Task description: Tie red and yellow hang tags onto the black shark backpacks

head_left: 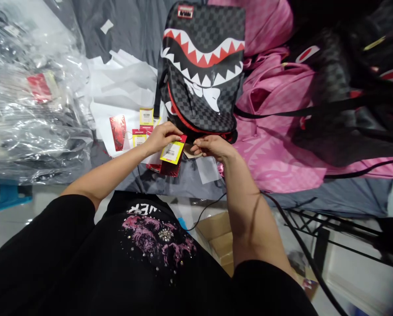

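My left hand [163, 137] pinches the upper edge of a red and yellow hang tag [171, 152] with a barcode label. My right hand [212, 147] is just to the right, its fingers pressed together below the backpack; whatever they hold is hidden. Right above both hands lies a dark grey checkered backpack [203, 79] with a white-toothed, red-lined shark mouth printed on it. More yellow and red tags [146, 117] lie left of it, beside a shiny red card [118, 133]. A small tan piece [190, 152] shows between my hands.
White paper sheets [124, 83] lie left of the backpack. Clear plastic bags [34, 118] are heaped at far left. Pink bags [278, 96] and dark checkered bags [337, 66] crowd the right. A cardboard box [214, 228] sits below the table edge, with a black cable [301, 241] hanging nearby.
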`<state>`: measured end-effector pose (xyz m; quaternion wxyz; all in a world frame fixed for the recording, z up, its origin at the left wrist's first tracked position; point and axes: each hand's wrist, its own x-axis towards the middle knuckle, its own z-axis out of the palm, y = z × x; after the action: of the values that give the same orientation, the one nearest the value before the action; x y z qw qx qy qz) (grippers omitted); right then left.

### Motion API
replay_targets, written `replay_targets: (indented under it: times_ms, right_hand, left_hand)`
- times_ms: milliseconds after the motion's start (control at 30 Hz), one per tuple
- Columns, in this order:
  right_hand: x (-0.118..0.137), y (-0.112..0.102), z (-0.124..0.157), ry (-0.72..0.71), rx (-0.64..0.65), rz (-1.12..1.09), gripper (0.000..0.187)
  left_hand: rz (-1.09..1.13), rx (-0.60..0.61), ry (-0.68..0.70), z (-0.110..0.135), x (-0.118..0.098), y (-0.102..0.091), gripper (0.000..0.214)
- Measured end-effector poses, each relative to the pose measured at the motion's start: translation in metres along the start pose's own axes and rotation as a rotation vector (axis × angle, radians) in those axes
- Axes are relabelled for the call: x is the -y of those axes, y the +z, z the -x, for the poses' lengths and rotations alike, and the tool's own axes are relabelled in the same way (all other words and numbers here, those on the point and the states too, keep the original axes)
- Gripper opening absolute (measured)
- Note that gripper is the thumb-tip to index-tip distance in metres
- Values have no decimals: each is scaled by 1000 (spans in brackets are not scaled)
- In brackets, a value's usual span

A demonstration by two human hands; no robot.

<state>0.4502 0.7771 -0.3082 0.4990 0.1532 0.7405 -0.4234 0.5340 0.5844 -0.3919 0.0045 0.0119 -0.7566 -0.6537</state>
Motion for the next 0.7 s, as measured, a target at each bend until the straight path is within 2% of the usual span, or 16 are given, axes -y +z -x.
replay_targets:
  times_ms: [100, 167, 267, 367, 433, 500, 567, 700]
  right_hand:
    - [-6, -7, -1, -7, 41, -4, 17]
    - [-9, -8, -1, 3, 48, -9, 22]
    - [-15, -5, 0, -5, 82, -57, 24]
    - [-21, -2, 0, -62, 105, -177, 21]
    - [-26, -1, -2, -114, 121, -255, 23]
    - [-31, -1, -4, -170, 145, -313, 30]
    - [-35, 1, -6, -235, 147, -354, 36]
    - [-44, 15, -13, -383, 9, -416, 40]
  left_hand:
    - [-27, -83, 5, 4, 3, 11, 12]
    - [-35, -94, 6, 8, 4, 18, 9]
    - [-137, -10, 106, 13, 3, 27, 6]
    - [-386, 41, 216, 16, -3, 31, 13]
    - [-536, 66, 241, 17, -8, 33, 22]
    - [-565, 117, 224, 17, -11, 35, 26]
    - [-482, 149, 165, 15, -12, 38, 25]
    - [-242, 69, -27, 10, -8, 44, 17]
